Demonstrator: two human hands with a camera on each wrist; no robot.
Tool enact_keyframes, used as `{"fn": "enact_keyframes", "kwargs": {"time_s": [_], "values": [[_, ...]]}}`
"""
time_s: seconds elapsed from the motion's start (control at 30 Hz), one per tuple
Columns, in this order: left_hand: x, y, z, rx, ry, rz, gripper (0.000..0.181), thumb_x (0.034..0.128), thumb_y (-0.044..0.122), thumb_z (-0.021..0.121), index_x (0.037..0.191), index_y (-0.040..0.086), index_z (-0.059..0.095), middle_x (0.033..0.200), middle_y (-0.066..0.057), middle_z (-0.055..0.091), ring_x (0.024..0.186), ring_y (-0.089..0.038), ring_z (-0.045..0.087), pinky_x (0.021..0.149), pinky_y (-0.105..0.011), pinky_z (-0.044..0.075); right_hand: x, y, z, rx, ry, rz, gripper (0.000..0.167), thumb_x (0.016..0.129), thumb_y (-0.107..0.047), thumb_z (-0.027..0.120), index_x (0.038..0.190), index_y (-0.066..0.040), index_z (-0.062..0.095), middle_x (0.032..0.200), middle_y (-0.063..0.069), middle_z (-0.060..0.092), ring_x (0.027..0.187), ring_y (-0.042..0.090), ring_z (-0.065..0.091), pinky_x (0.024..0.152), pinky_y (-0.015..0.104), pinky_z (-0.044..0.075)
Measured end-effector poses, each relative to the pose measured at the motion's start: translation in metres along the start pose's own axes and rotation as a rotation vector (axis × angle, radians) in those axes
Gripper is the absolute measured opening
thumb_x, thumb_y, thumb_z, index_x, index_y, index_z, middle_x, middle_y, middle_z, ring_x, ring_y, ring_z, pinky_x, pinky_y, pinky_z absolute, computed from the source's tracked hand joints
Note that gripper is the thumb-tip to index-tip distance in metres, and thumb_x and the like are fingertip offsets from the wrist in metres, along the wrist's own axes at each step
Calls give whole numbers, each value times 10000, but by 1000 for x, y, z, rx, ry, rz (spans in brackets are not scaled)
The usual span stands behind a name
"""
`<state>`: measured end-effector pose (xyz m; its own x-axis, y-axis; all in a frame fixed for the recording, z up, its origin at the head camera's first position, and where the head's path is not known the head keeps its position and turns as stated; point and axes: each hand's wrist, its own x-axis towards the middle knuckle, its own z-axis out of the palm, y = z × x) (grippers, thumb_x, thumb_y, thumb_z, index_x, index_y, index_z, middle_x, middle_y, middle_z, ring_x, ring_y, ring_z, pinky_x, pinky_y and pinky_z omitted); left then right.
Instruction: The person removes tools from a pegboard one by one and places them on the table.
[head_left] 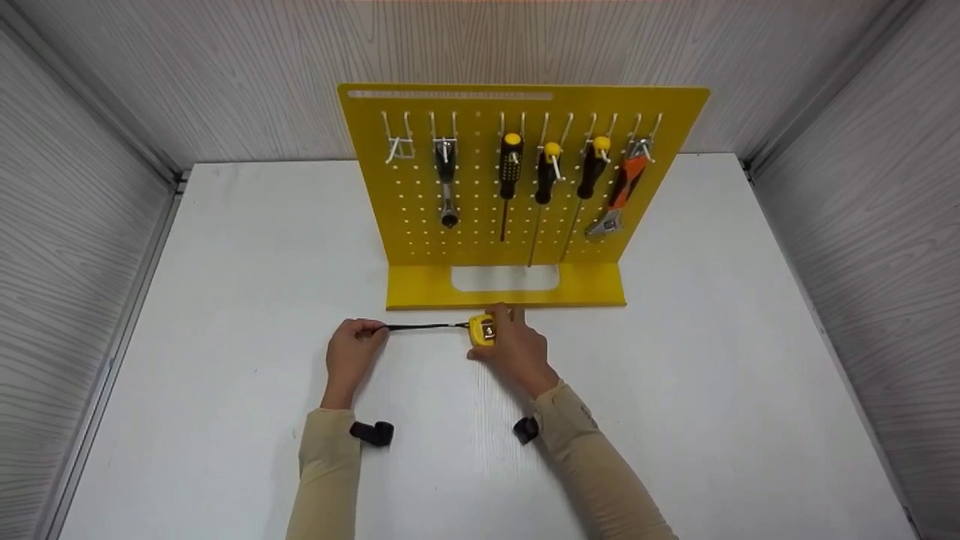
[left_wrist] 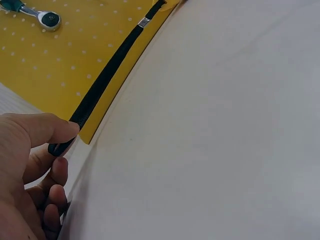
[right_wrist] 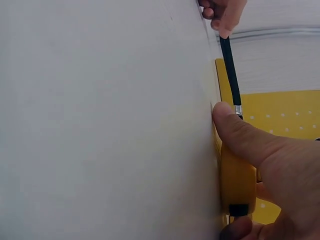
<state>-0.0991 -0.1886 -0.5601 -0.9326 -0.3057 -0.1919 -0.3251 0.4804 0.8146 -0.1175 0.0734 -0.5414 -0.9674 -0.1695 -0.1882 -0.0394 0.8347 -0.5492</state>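
Observation:
A yellow tape measure [head_left: 481, 331] is gripped by my right hand [head_left: 517, 351], thumb on its near side and fingers on its far side. From its left end a black wrist strap [head_left: 427, 326] runs out straight to my left hand [head_left: 355, 358]. Thumb and index finger of the left hand [left_wrist: 35, 165] pinch the strap's far end, seen in the left wrist view. In the right wrist view the right thumb lies along the case of the tape measure [right_wrist: 238, 182], close to the strap's metal clip [right_wrist: 238, 110].
Behind the hands stands a yellow pegboard [head_left: 480, 195] with a ratchet [head_left: 448, 184], several screwdrivers and an orange adjustable wrench [head_left: 626, 184] on hooks. An empty hook [head_left: 400, 148] is at its upper left. The white table [head_left: 247, 247] has walls at both sides and the back.

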Motion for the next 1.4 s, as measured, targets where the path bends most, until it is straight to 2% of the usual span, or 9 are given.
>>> {"fn": "enact_keyframes", "kwargs": {"time_s": [0.2, 0.4, 0.67, 0.97, 1.17, 1.3, 1.4], "values": [[-2, -1, -2, 23, 3, 16, 186, 889, 193, 660, 996, 53, 722, 961, -94, 614, 883, -203, 529, 783, -291, 399, 2, 10, -10, 93, -119, -12, 755, 774, -368, 801, 1407, -228, 414, 1279, 127, 481, 1056, 285, 581, 910, 481, 465], [-1, -3, -6, 31, -20, 36, 175, 889, 165, 652, 1009, 60, 725, 921, -75, 621, 805, -167, 494, 729, -275, 381, 6, 21, -18, 180, -176, -51, 735, 790, -273, 799, 1423, -223, 430, 1350, 91, 491, 1200, 270, 529, 1034, 495, 404], [-1, -7, -9, -23, -42, 27, 214, 916, 178, 618, 1080, 68, 698, 981, -99, 632, 846, -178, 493, 764, -283, 386, 10, 25, -20, 213, -207, -91, 736, 801, -246, 790, 1436, -227, 418, 1339, 85, 487, 1182, 266, 521, 1036, 482, 407], [-3, -8, -7, -49, -57, 33, 253, 938, 182, 579, 1144, 63, 666, 1132, -129, 628, 1016, -225, 527, 890, -337, 400, 6, 28, -21, 235, -208, -94, 709, 812, -226, 781, 1425, -230, 424, 1332, 66, 487, 1190, 244, 513, 1047, 477, 400], [-4, -15, -14, -85, -131, 82, 252, 960, 175, 568, 1172, 62, 643, 1209, -134, 611, 1092, -242, 514, 1012, -398, 379, 5, 28, -19, 233, -213, -90, 705, 827, -262, 765, 1431, -211, 406, 1367, 69, 464, 1207, 255, 513, 1046, 481, 397], [-5, -17, -17, -121, -164, 66, 254, 973, 177, 556, 1193, 71, 628, 1263, -124, 596, 1128, -239, 505, 1061, -418, 365, 5, 28, -18, 220, -215, -79, 696, 837, -277, 755, 1433, -219, 399, 1365, 61, 461, 1190, 245, 522, 1036, 465, 408], [-5, -18, -16, -146, -165, 59, 254, 976, 171, 552, 1197, 67, 622, 1284, -121, 592, 1147, -237, 512, 1065, -404, 371, 4, 27, -19, 227, -209, -70, 686, 838, -272, 753, 1425, -221, 403, 1360, 62, 462, 1190, 247, 521, 1041, 468, 405]]}}
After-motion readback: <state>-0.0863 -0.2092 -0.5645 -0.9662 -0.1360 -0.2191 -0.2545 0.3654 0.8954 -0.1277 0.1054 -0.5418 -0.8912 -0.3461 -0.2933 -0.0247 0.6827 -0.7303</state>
